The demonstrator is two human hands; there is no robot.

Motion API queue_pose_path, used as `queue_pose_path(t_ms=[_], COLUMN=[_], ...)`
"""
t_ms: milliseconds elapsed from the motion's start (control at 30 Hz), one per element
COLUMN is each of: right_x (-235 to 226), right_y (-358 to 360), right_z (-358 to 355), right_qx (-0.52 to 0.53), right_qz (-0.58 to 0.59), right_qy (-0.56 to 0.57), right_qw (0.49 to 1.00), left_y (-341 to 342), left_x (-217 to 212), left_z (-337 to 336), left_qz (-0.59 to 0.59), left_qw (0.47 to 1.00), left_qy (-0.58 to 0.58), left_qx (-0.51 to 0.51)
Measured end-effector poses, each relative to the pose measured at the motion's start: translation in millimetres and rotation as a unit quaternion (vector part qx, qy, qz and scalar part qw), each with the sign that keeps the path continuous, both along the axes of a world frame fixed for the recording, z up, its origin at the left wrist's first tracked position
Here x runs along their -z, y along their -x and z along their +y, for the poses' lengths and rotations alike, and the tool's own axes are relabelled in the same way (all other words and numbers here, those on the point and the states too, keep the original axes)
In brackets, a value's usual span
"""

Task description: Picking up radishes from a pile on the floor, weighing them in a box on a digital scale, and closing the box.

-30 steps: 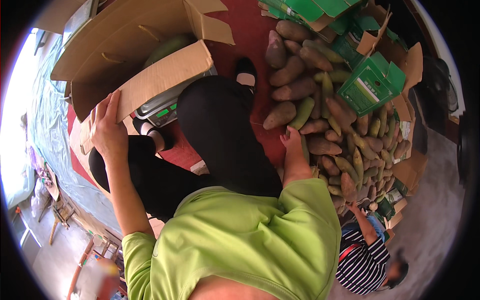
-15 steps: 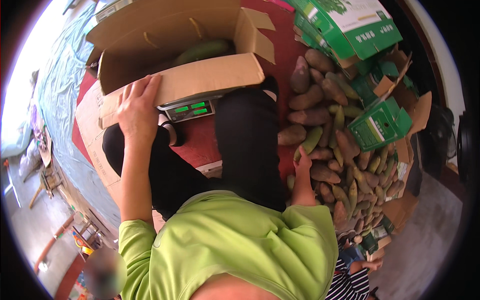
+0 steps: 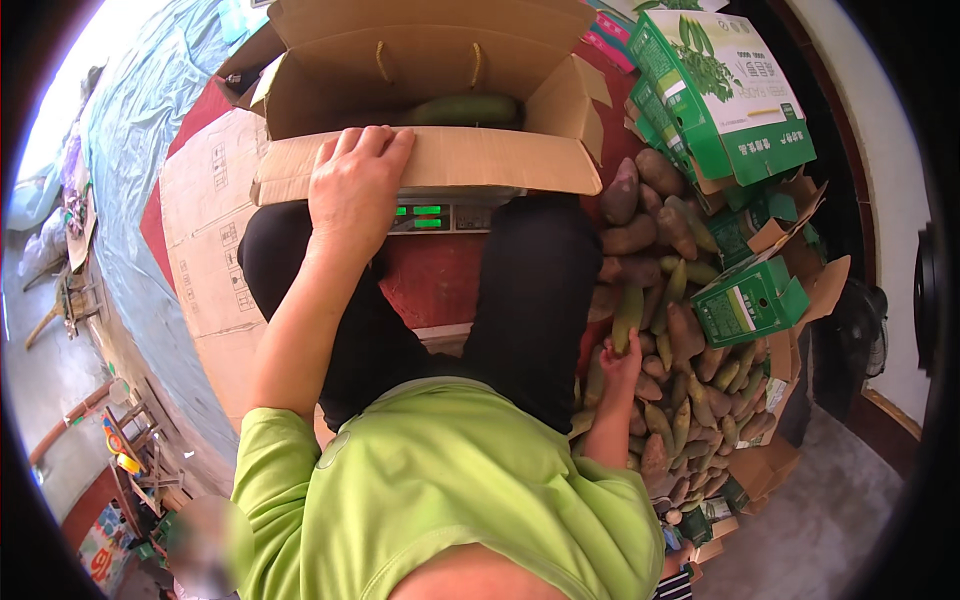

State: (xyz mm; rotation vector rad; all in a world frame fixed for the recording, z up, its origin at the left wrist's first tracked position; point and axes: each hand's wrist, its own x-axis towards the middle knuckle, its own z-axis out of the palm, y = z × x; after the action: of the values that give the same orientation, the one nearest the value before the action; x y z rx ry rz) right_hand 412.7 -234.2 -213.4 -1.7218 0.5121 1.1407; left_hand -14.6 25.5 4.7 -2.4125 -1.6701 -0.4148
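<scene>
My left hand (image 3: 352,200) grips the front flap (image 3: 500,162) of an open brown cardboard box (image 3: 430,55), its fingers hooked over the flap's upper edge. Inside the box lies a long green radish (image 3: 468,110); the flap hides part of the bottom. Under the box is a digital scale (image 3: 468,219) with lit green readouts, partly covered by my left hand and the flap. At my right side, my right hand (image 3: 622,368) is closed round the lower end of another green radish (image 3: 628,312), which points away from me beside the pile.
A large pile of green and brownish-pink radishes (image 3: 690,400) spreads along my right. Green and white cartons (image 3: 725,100) stand beyond it, with a smaller green carton (image 3: 750,302) at its edge. Flattened cardboard (image 3: 215,250) and blue plastic sheeting (image 3: 135,150) lie to the left.
The view has shifted, and the box sits further right in it. My left hand has slid along the flap toward its middle. The radish in my right hand has turned more upright.
</scene>
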Motion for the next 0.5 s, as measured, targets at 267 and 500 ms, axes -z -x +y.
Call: queue_pose_path(t_ms=[267,500], right_x=[-143.3,-282.9], right_y=[19.8,90.7], right_z=[115.4,267.0], right_qx=[-0.251,-0.568], right_qz=[-0.203,-0.226], right_qy=[-0.234,-0.346], right_qw=[0.917,0.712], left_y=[1.8,3.0], left_x=[0.6,2.7], left_z=[-0.1,-0.8], left_qz=[-0.009,-0.006], left_qw=[1.0,1.0], left_qy=[-0.004,0.008], left_qx=[0.003,-0.006])
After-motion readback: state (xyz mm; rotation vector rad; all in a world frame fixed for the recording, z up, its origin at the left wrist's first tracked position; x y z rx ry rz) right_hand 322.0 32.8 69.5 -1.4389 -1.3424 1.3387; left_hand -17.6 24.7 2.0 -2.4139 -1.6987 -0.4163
